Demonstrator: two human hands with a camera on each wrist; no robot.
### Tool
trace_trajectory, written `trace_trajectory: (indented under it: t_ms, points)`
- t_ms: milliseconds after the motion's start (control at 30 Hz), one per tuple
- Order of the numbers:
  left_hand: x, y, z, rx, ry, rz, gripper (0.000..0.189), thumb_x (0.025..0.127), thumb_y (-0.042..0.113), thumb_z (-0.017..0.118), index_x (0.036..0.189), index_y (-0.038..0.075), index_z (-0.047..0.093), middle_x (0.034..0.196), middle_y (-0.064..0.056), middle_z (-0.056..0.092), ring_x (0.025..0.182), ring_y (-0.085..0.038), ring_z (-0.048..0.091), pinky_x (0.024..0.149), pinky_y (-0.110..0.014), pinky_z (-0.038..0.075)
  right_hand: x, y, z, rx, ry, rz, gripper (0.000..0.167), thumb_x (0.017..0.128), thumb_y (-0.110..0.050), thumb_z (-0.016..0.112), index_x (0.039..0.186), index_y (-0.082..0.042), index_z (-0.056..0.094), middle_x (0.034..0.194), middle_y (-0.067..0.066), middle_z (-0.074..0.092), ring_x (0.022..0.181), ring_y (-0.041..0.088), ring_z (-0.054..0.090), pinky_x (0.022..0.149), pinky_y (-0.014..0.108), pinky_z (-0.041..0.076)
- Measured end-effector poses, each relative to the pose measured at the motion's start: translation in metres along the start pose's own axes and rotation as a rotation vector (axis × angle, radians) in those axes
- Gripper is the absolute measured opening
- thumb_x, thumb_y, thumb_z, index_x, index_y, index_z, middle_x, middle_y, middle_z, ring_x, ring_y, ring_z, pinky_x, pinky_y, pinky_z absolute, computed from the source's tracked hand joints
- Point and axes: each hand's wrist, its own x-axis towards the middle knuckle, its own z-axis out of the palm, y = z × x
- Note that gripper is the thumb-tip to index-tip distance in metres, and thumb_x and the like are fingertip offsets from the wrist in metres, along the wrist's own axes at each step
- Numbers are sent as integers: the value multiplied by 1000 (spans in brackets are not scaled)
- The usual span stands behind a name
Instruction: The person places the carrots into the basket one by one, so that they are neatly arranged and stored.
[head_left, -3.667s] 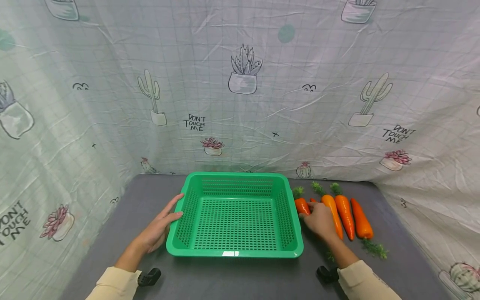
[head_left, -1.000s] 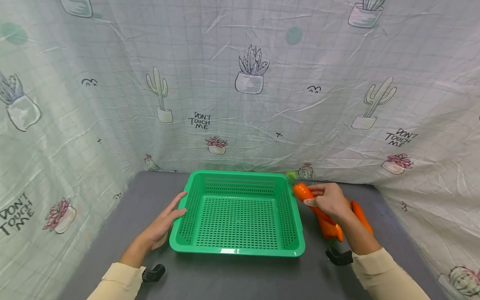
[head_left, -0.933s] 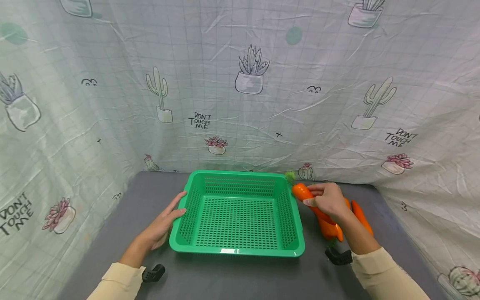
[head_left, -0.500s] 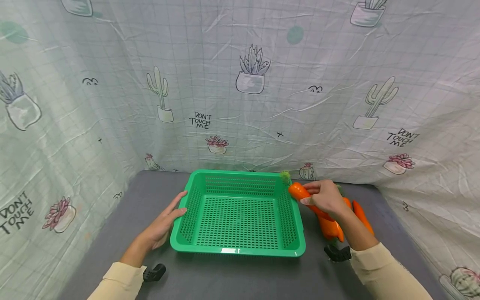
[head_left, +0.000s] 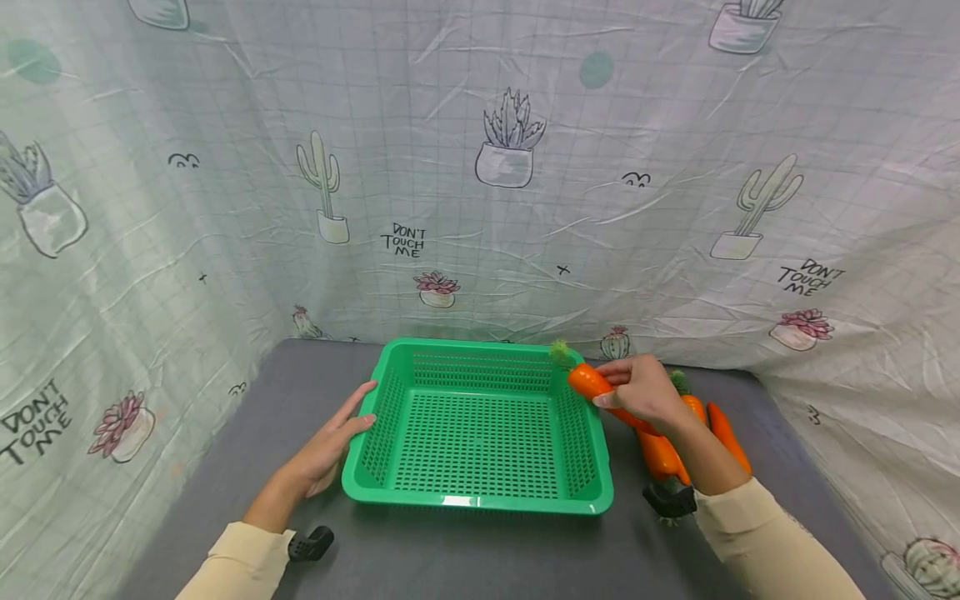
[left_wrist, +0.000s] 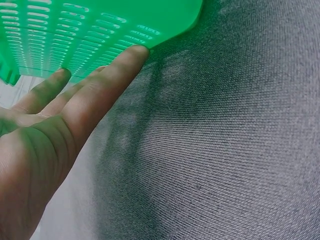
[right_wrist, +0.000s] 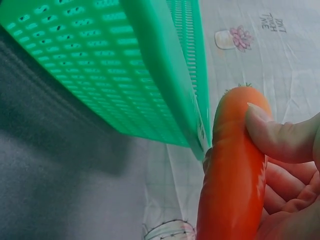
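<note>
A green perforated basket (head_left: 476, 500) sits on the dark grey table, also seen as the basket (right_wrist: 115, 75) and basket (left_wrist: 100, 30) in the wrist views. My right hand (head_left: 637, 392) grips an orange carrot (head_left: 588, 382) with a green top, lifted just over the basket's right rim; the carrot (right_wrist: 232, 165) shows held by thumb and fingers in the right wrist view. My left hand (head_left: 330, 446) lies flat with straight fingers against the basket's left wall, the hand (left_wrist: 65, 115) touching its underside edge.
Three more orange carrots (head_left: 693, 429) lie on the table right of the basket, partly behind my right forearm. A cactus-print cloth (head_left: 480, 167) walls in the back and both sides. Black wrist mounts (head_left: 311, 543) sit near the front edge.
My right hand picked a carrot off the table and has carried it up and left, from beside the basket to over its right rim. The left hand has stayed put.
</note>
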Motion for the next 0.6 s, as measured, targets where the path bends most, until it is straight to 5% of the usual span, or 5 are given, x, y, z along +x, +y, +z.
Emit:
trace_trajectory:
  t_ms: [333,600]
  points:
    - [-2,2,1,28,15,1,70,111,39,48,167,41,6,174,-14,6,142,-35,45,96,-37,53,6,-8,6,-37,-34,-30,50,86,-7,84,132,3,69,128,28,70,113,41,69,88,45,61]
    - [-3,3,1,21,5,1,70,111,39,47,167,41,5,172,-17,10,132,-27,55,94,-37,55,13,-17,11,-30,-69,-79,50,83,-2,84,130,6,69,125,29,71,111,41,70,84,42,62]
